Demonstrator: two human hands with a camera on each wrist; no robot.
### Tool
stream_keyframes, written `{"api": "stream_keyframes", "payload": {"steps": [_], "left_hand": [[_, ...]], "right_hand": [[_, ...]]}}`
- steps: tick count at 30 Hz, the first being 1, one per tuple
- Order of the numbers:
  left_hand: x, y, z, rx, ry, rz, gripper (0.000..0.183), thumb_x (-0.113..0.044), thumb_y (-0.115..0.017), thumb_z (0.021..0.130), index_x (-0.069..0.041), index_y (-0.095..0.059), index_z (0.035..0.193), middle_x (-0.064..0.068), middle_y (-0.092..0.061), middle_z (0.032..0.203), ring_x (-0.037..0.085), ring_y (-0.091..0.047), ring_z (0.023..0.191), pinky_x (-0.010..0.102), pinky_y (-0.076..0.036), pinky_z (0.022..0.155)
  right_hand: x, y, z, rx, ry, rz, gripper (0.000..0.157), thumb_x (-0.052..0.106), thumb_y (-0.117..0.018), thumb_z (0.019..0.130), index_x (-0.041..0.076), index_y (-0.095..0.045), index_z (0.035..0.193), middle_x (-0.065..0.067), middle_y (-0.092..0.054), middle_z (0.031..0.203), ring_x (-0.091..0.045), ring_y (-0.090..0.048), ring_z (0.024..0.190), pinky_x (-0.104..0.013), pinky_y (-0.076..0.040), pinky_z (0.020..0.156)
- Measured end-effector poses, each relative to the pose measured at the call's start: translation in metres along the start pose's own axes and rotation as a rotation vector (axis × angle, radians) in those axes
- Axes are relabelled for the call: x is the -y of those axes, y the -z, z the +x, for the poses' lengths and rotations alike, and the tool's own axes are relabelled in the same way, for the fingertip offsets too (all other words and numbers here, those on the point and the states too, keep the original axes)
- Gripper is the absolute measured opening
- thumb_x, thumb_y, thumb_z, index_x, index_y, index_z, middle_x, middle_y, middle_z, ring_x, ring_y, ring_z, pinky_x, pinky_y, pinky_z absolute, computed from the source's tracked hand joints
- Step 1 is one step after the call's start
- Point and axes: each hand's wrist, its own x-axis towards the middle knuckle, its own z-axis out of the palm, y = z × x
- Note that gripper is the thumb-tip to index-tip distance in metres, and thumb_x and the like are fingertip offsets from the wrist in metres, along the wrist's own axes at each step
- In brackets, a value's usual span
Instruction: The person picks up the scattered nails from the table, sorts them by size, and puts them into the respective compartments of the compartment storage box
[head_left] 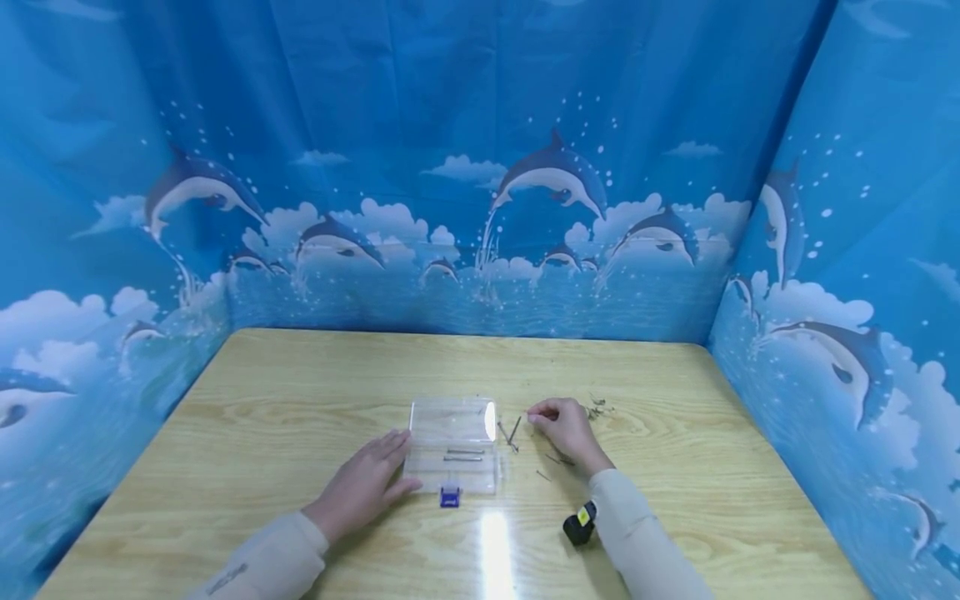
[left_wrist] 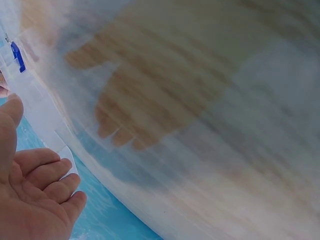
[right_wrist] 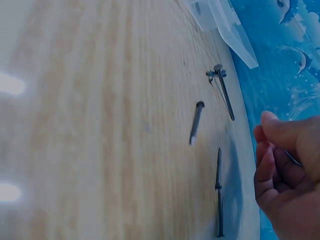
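Observation:
A clear plastic box [head_left: 453, 475] lies with its lid [head_left: 452, 421] laid back and a blue latch [head_left: 449, 497] at the front. Two long nails [head_left: 463, 455] rest inside it. My left hand [head_left: 366, 481] lies along the box's left side, fingers extended and touching its edge. To the right of the box, my right hand [head_left: 567, 429] has its thumb and fingertips brought together. Close by these fingertips is a small group of nails [head_left: 514, 429], also seen as a dark nail [right_wrist: 226, 95] in the right wrist view. I cannot tell whether anything small is pinched there.
Loose nails [head_left: 559, 460] lie below the right hand, and a pile of small hardware [head_left: 597, 408] sits beyond it. A black device with a yellow mark [head_left: 580, 525] is by the right sleeve. Blue dolphin-printed curtains [head_left: 480, 167] border the wooden table [head_left: 337, 367].

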Motion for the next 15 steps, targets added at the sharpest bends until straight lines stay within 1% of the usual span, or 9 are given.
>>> {"api": "stream_keyframes", "payload": {"steps": [3,8,11,15], "left_hand": [[0.0,0.0,0.0,0.01,0.007,0.006,0.068,-0.046,-0.063,0.089,0.003,-0.05,0.135,0.02,-0.047,0.142,0.036,-0.044,0.132,0.053,-0.034,0.111],[0.0,0.0,0.001,0.006,-0.001,0.0,0.068,-0.045,-0.064,0.089,0.004,-0.05,0.134,0.02,-0.047,0.141,0.037,-0.044,0.132,0.053,-0.034,0.111],[0.0,-0.001,0.001,-0.001,-0.01,0.004,0.067,-0.043,-0.064,0.089,0.005,-0.05,0.134,0.02,-0.048,0.141,0.037,-0.045,0.131,0.053,-0.034,0.11],[0.001,-0.002,0.002,-0.008,-0.015,0.012,0.067,-0.043,-0.065,0.089,0.005,-0.05,0.133,0.021,-0.048,0.141,0.037,-0.045,0.13,0.053,-0.035,0.11]], "right_hand": [[-0.002,0.0,0.008,0.041,-0.009,0.019,0.006,0.012,-0.072,0.086,0.011,-0.074,0.091,0.001,-0.069,0.084,-0.013,-0.059,0.075,-0.027,-0.052,0.068],[-0.008,0.0,0.018,0.123,0.004,0.037,0.011,0.015,-0.071,0.087,0.01,-0.074,0.097,0.001,-0.071,0.091,-0.012,-0.061,0.079,-0.028,-0.053,0.07],[-0.011,-0.001,0.022,0.168,0.01,0.037,0.013,0.014,-0.072,0.086,0.012,-0.075,0.099,0.001,-0.071,0.095,-0.012,-0.062,0.084,-0.029,-0.054,0.075],[-0.014,-0.003,0.025,0.207,0.02,0.024,0.014,0.014,-0.072,0.085,0.016,-0.075,0.099,0.001,-0.071,0.101,-0.012,-0.062,0.09,-0.031,-0.054,0.083]]}}
